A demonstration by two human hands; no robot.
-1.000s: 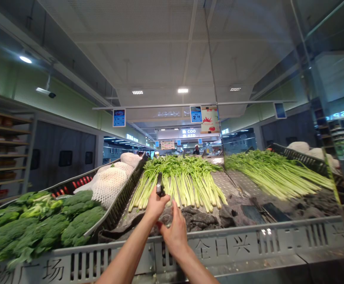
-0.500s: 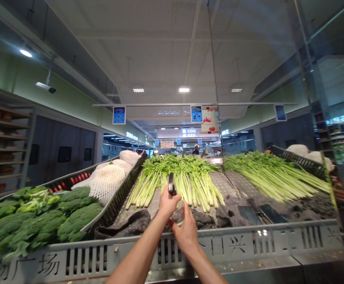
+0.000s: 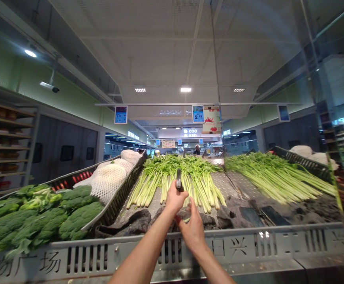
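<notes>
My left hand [image 3: 176, 197] is closed around a small black object with a shiny end [image 3: 179, 182], which points upward; its kind I cannot make out. Beside and slightly below it is my right hand [image 3: 192, 228], its fingers stretched up and its thumb apart from them. A faint see-through shape shows between the two hands, too unclear to name. Beyond the hands, celery [image 3: 156, 179] lies in a wide row on a sloping metal shelf [image 3: 162, 195], leaves at the back and pale stalks toward me. Both hands are above the shelf's front edge.
Broccoli [image 3: 38, 221] is piled at the left, by netted white foam-wrapped produce [image 3: 109, 177] in a black crate. Dark cloth [image 3: 133, 223] lies before the celery. A grey slotted rail [image 3: 85, 256] runs along the front. A mirrored panel [image 3: 266, 118] at the right reflects the celery.
Both hands have moved a little to the right over the celery, with the black object still in my left hand. The surroundings have shifted slightly right in view.
</notes>
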